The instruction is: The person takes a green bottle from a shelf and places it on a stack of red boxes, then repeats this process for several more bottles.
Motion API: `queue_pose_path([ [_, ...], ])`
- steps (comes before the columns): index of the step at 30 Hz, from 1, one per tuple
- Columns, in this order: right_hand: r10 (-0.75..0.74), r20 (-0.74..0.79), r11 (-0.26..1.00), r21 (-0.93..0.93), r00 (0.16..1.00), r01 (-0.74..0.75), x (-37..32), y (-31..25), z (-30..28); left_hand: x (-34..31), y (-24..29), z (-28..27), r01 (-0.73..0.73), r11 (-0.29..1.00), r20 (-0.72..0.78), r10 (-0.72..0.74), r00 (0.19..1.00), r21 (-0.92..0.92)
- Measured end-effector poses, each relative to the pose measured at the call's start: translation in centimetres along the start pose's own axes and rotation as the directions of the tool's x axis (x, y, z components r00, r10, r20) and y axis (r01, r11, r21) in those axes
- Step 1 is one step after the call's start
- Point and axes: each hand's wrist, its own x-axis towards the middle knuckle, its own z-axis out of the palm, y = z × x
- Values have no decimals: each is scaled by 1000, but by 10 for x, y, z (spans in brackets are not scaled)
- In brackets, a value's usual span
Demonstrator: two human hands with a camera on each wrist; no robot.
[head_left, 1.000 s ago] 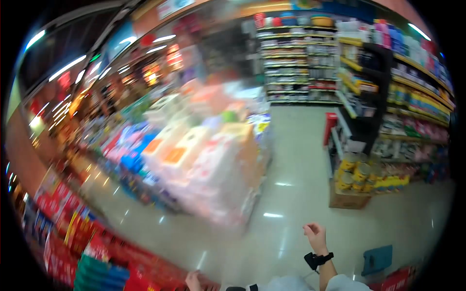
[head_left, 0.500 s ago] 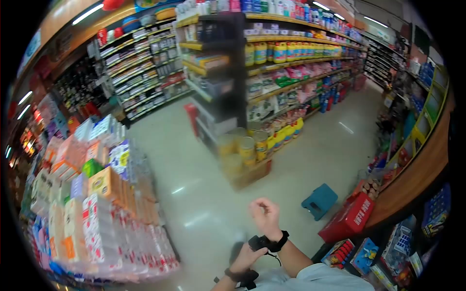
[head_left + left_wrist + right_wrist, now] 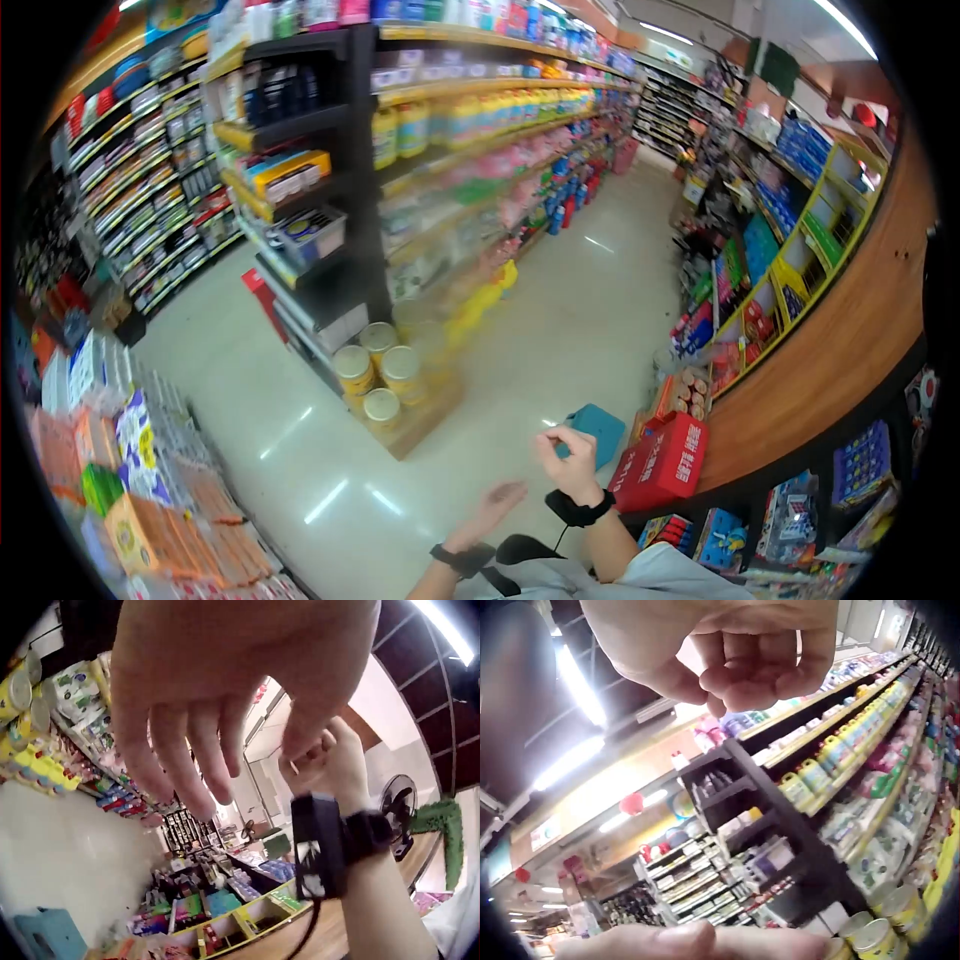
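Observation:
Both bare hands are raised in front of the body, apart and holding nothing. In the head view the left hand (image 3: 492,512) has its fingers extended, with a black strap at its wrist. The right hand (image 3: 570,465) is beside it, slightly higher, fingers loosely curled. Relaxed fingers of the left hand (image 3: 240,697) hang down in the left wrist view, with the right hand (image 3: 330,769) behind, wearing a black camera (image 3: 319,844). In the right wrist view the right hand (image 3: 735,656) shows bent fingers; part of the left hand (image 3: 694,943) crosses the bottom.
Shelves of bottles (image 3: 480,115) stand ahead, with yellow-labelled cans (image 3: 381,407) at their near corner. Wrapped packs (image 3: 165,540) are stacked lower left. A teal stool (image 3: 597,432), a red box (image 3: 665,460) and a wooden counter (image 3: 800,370) are right. Aisle floor (image 3: 560,330) runs between.
The head view has swung right, so the packs and shelves have shifted left. The left hand has come up from the lower edge and no longer touches the right wrist's device.

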Motion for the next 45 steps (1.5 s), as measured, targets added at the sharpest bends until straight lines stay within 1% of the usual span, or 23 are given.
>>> queue_pose_path([
  [1,27,-27,998,-54,999,-28,5,17,-10,12,17,-6,97,988,-100,-85,991,123],
  [3,70,-79,984,-155,994,-82,13,52,-33,40,20,-24,28,997,-127,-18,992,73],
  [4,169,-119,977,-112,978,-182,17,67,-42,55,20,-32,-10,999,-142,16,990,47],
  [6,355,-191,932,-5,915,-363,24,98,-60,92,20,-44,-5,992,-165,27,986,130],
  [10,453,-299,888,72,840,-454,47,176,-82,180,11,-54,7,966,-200,46,979,259],
  [12,410,-362,905,46,837,-423,66,222,-93,230,9,-58,24,960,-173,26,985,278],
  [14,418,-421,897,49,805,-440,84,253,-99,269,27,-52,20,970,-184,25,983,241],
  [16,453,-436,875,50,777,-482,120,274,-115,306,56,-38,143,941,-301,-47,952,306],
  [18,381,-491,907,34,783,-420,153,303,-129,345,79,-29,267,918,-402,-135,906,294],
  [19,339,-508,923,17,792,-385,169,318,-137,384,56,-57,181,939,-342,-75,937,291],
  [20,359,-512,917,36,780,-398,188,324,-150,421,35,-84,103,955,-292,-18,956,280],
  [21,387,-508,907,59,770,-417,206,322,-164,442,34,-81,-108,947,-173,166,971,304],
  [22,419,-498,895,84,759,-439,217,323,-172,458,57,-53,-36,958,-266,114,957,283],
  [24,438,-501,879,66,746,-472,231,335,-184,491,81,-12,-2,965,-394,109,913,263],
  [28,344,-562,903,-22,752,-429,254,373,-212,570,62,0,8,991,-253,26,967,134],
  [29,419,-558,870,20,716,-493,257,386,-219,590,57,4,22,992,-247,9,969,123],
  [32,457,-653,837,85,604,-541,267,422,-235,654,48,12,56,992,-208,-32,978,113],
  [33,438,-688,817,36,579,-575,274,434,-240,676,46,16,55,993,-188,-34,982,107],
  [36,427,-735,798,34,526,-602,307,467,-255,749,43,31,60,995,-150,-49,987,74],
  [39,498,-718,720,29,486,-694,354,493,-276,838,39,34,98,988,-89,-88,992,116],
  [42,444,-784,657,-44,433,-752,415,513,-298,935,40,48,109,982,-13,-108,994,157],
  [43,448,-765,721,3,462,-693,429,524,-307,961,46,56,62,980,63,-75,995,189],
  [45,311,-799,734,-142,515,-664,461,542,-329,1019,55,83,61,983,109,-81,991,174],
])
